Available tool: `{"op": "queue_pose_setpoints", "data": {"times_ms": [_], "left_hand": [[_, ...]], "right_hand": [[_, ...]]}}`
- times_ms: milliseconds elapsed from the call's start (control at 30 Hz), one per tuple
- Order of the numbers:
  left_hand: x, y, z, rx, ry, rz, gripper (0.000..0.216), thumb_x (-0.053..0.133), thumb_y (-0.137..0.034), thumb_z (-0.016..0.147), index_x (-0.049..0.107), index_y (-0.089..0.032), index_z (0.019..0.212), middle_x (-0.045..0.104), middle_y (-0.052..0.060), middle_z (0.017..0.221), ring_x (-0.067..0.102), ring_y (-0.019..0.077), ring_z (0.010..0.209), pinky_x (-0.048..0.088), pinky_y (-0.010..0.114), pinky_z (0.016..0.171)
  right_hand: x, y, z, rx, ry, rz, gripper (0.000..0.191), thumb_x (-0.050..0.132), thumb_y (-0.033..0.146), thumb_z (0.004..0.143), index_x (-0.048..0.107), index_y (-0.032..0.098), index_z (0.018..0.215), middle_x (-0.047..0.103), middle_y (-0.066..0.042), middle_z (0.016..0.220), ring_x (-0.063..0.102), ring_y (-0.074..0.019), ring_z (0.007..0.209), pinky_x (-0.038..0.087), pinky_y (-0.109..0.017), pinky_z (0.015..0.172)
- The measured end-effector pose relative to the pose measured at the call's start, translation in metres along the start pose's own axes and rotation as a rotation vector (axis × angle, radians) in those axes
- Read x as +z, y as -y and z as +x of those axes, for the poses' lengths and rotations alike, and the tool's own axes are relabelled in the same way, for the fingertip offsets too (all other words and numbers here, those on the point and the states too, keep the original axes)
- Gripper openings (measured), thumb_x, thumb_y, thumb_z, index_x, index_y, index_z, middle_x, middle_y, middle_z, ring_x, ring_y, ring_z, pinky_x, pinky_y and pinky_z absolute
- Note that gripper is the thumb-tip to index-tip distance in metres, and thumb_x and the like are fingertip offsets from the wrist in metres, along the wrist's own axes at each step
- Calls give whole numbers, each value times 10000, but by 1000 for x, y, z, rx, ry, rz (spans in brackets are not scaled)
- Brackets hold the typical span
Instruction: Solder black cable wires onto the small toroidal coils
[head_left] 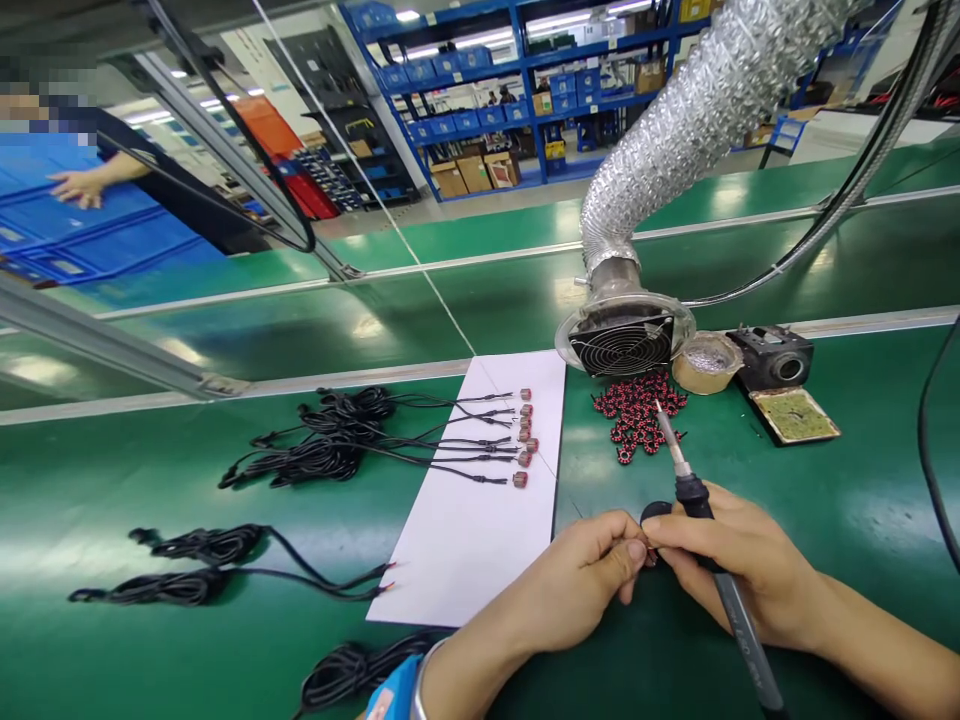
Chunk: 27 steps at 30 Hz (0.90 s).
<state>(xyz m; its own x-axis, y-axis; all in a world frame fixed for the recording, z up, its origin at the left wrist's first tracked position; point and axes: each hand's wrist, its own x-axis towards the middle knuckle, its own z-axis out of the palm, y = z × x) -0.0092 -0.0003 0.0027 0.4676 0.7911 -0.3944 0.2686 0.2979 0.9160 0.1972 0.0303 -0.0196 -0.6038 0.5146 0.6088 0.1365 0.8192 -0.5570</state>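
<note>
My right hand (pixel 754 550) is closed around a soldering iron (pixel 739 620), held like a pen with its bare metal tip pointing up and away. Close beside it, my left hand (pixel 592 570) pinches a small part that its fingers mostly hide. A black round piece (pixel 655 511) shows between the two hands, at the right fingertips; which hand bears it I cannot tell. Beyond the iron's tip lies a pile of small red-and-black ring-shaped parts (pixel 637 405). A white sheet (pixel 465 540) lies to the left, with several small reddish-silver parts (pixel 523 432) at the cable ends.
Coiled black cables (pixel 330 440) lie left of the sheet, more coils (pixel 187 550) nearer. A fume duct (pixel 675 130) hangs over the green bench (pixel 600 480). A solder roll (pixel 706 362) and a sponge tray (pixel 795 415) stand right. Another person's hand (pixel 82 187) touches blue bins (pixel 97 235).
</note>
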Motion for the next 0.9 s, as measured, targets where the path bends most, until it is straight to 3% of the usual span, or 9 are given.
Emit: {"op": "queue_pose_setpoints", "data": {"times_ms": [300,400,633,800,900], "left_hand": [[9,6,4,-46,-112,-112,323,457,-463,909,443,-203,718,426,-46,618,340,117,582,268,253,555],[11,8,5,-60,-155,-94,308,450,-456,903,443,-204,726,418,-52,605,330,113,562,261,252,543],[13,9,9,-104,-241,-70,233,444,-384,886,501,-187,776,423,-58,583,338,108,548,256,243,533],[14,9,10,-116,-255,-70,235,459,-387,893,497,-192,770,400,-67,568,317,103,530,241,235,514],[14,10,11,-113,-253,-60,231,460,-382,902,498,-195,772,360,-76,559,285,102,519,218,238,495]], "right_hand": [[2,-5,-4,-73,47,-105,436,472,19,937,521,170,1343,702,-70,947,609,-173,798,416,-320,660],[-1,-2,-1,-52,57,-154,430,457,42,943,513,181,1346,698,-50,888,603,-170,734,422,-316,629],[-28,34,-5,205,-187,-156,476,498,84,939,497,230,1393,707,-22,894,666,-150,707,546,-257,647],[-43,48,-11,312,-98,-165,298,508,152,924,627,216,1190,648,-35,769,612,-149,606,496,-243,492],[-41,45,-15,389,-126,-129,210,550,156,892,633,226,1071,642,-26,771,595,-154,590,469,-265,485]]}}
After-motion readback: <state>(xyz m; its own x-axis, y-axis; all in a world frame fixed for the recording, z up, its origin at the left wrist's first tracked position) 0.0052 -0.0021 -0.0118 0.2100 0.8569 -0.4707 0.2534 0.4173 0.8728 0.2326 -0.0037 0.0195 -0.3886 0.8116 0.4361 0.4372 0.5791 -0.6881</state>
